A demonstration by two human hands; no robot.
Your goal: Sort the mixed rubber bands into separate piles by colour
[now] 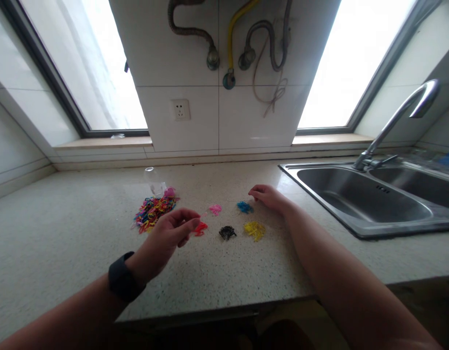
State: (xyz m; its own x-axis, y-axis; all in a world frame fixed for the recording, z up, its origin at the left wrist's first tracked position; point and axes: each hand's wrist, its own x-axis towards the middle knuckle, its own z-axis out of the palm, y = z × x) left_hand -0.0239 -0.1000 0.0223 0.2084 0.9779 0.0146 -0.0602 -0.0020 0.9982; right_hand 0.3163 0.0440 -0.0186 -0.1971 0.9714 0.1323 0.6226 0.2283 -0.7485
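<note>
My left hand, a dark watch on its wrist, is closed in a pinch above the small red pile of rubber bands. A faint pinkish rubber band shows at its fingertips. On its far left side lies a large mixed pile of coloured rubber bands. My right hand rests just right of the blue pile, fingers curled together; whatever they hold is too small to make out. Pink, black and yellow piles lie between and below the hands.
A clear plastic cup lies behind the mixed pile, beside a pink object. To the right, a steel double sink with a faucet is set into the speckled counter. Behind is a tiled wall with a socket.
</note>
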